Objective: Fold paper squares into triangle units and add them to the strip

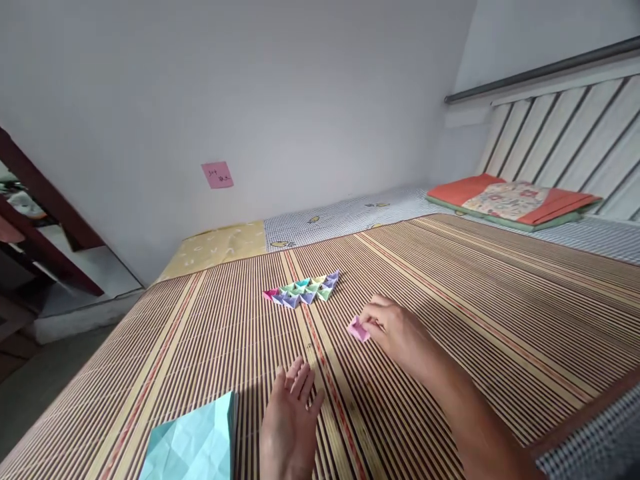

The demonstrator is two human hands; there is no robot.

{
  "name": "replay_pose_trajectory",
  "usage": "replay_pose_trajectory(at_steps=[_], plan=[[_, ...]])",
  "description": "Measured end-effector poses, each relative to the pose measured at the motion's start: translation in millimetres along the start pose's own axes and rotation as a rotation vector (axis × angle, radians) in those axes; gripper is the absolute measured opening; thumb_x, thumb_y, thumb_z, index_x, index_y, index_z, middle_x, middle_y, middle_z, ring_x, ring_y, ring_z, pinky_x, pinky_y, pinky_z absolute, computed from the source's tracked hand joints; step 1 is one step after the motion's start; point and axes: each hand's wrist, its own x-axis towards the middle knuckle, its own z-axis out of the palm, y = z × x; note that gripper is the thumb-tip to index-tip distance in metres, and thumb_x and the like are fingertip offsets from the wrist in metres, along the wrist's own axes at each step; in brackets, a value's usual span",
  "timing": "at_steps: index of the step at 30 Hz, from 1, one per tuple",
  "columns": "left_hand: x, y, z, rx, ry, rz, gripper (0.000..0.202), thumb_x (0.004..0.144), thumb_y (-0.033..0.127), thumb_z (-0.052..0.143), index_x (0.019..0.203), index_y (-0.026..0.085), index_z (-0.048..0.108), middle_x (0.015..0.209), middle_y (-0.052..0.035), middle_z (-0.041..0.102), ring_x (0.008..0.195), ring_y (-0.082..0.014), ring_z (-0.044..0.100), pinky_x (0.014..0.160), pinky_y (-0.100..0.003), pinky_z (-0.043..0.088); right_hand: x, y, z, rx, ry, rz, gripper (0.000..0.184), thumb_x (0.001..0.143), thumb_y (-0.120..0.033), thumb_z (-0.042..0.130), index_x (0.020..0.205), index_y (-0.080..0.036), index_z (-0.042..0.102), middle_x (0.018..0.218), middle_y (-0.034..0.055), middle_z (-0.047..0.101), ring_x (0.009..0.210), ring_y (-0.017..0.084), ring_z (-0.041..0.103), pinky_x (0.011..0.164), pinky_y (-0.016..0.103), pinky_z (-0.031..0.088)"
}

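Observation:
Between the thumb and fingers of my right hand (393, 327) is a small folded piece of pink paper (358, 329), low over the striped bamboo mat (425, 267). My left hand (295, 413) lies palm up near the front of the mat, fingers apart and holding nothing. Beyond both hands sits a cluster of small folded paper triangles (303, 288) in pink, purple, green, yellow and teal, set close together in rows. To the left of my left hand is a creased sheet of light teal paper (193, 440), partly cut off by the frame's bottom edge.
The mat covers a bed with a checked sheet (320, 220) and a yellow cloth (220, 248) along the wall. A folded orange and floral cloth (515, 200) lies by the white slatted headboard (575, 133). A pink note (217, 175) is on the wall.

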Motion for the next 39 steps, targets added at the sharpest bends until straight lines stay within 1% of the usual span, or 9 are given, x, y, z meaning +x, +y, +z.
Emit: replay_pose_trajectory(at_steps=[3, 5, 6, 9, 12, 15, 20, 28, 39], plan=[[4, -2, -1.0, 0.013, 0.017, 0.006, 0.06, 0.1, 0.042, 0.053, 0.153, 0.015, 0.045, 0.16, -0.0203, 0.044, 0.15, -0.0322, 0.038, 0.112, -0.047, 0.047, 39, 33, -3, -0.065, 0.012, 0.02, 0.02, 0.094, -0.006, 0.062, 0.079, -0.016, 0.069, 0.09, 0.002, 0.065, 0.071, 0.011, 0.061, 0.059, 0.023, 0.044], [4, -3, 0.1, 0.023, 0.024, 0.012, 0.058, 0.1, 0.041, 0.052, 0.153, 0.016, 0.045, 0.161, -0.0195, 0.044, 0.151, -0.0325, 0.037, 0.114, -0.049, 0.045, 67, 51, 0, -0.101, 0.007, 0.042, 0.012, 0.096, -0.012, 0.065, 0.085, -0.014, 0.069, 0.096, 0.0035, 0.067, 0.078, 0.013, 0.064, 0.069, 0.027, 0.051], [4, -4, 0.7, 0.029, 0.023, 0.009, 0.058, 0.1, 0.041, 0.052, 0.153, 0.017, 0.046, 0.161, -0.0191, 0.043, 0.151, -0.0327, 0.037, 0.115, -0.05, 0.044, 80, 59, 5, -0.114, -0.002, 0.053, 0.007, 0.097, -0.02, 0.066, 0.094, -0.014, 0.069, 0.101, 0.004, 0.069, 0.082, 0.015, 0.066, 0.073, 0.031, 0.055], [4, -4, 1.8, 0.027, 0.023, -0.002, 0.059, 0.1, 0.041, 0.054, 0.153, 0.017, 0.045, 0.162, -0.0175, 0.043, 0.151, -0.0318, 0.037, 0.113, -0.048, 0.046, 110, 78, 24, -0.129, -0.048, 0.061, 0.023, 0.101, -0.031, 0.065, 0.117, -0.016, 0.067, 0.118, 0.0078, 0.069, 0.098, 0.021, 0.069, 0.085, 0.04, 0.059], [4, -4, 2.3, 0.011, 0.037, -0.007, 0.062, 0.099, 0.041, 0.055, 0.155, 0.018, 0.043, 0.161, -0.0157, 0.045, 0.151, -0.0299, 0.038, 0.11, -0.044, 0.05, 131, 95, 44, -0.125, -0.087, 0.071, 0.029, 0.101, -0.032, 0.065, 0.125, -0.017, 0.064, 0.124, 0.0092, 0.067, 0.103, 0.023, 0.069, 0.088, 0.043, 0.06], [5, -4, 3.8, 0.024, 0.053, -0.009, 0.061, 0.1, 0.041, 0.053, 0.155, 0.017, 0.042, 0.159, -0.016, 0.048, 0.151, -0.0299, 0.038, 0.112, -0.047, 0.048, 145, 107, 60, -0.132, -0.088, 0.112, 0.03, 0.101, -0.032, 0.064, 0.127, -0.018, 0.064, 0.127, 0.0098, 0.066, 0.106, 0.023, 0.068, 0.09, 0.044, 0.059], [4, -3, 7.8, 0.062, 0.072, 0.0, 0.057, 0.102, 0.038, 0.05, 0.153, 0.012, 0.044, 0.158, -0.0176, 0.049, 0.15, -0.0319, 0.04, 0.116, -0.057, 0.041, 162, 110, 76, -0.131, -0.109, 0.134, 0.03, 0.101, -0.033, 0.065, 0.127, -0.018, 0.064, 0.129, 0.0102, 0.065, 0.108, 0.024, 0.068, 0.091, 0.044, 0.059], [8, -4, 3.3, 0.062, 0.08, 0.003, 0.054, 0.102, 0.039, 0.051, 0.152, 0.017, 0.047, 0.157, -0.0195, 0.05, 0.148, -0.0351, 0.041, 0.114, -0.057, 0.045, 173, 101, 86, -0.138, -0.16, 0.165, 0.031, 0.101, -0.033, 0.065, 0.128, -0.017, 0.063, 0.129, 0.0105, 0.065, 0.107, 0.024, 0.068, 0.09, 0.044, 0.059], [7, -4, 3.6, 0.039, 0.09, 0.002, 0.05, 0.103, 0.038, 0.05, 0.147, 0.015, 0.05, 0.153, -0.0181, 0.054, 0.147, -0.0323, 0.044, 0.113, -0.055, 0.046, 171, 99, 92, -0.14, -0.199, 0.182, 0.031, 0.101, -0.033, 0.064, 0.128, -0.018, 0.063, 0.129, 0.0103, 0.065, 0.106, 0.024, 0.068, 0.09, 0.044, 0.059]])
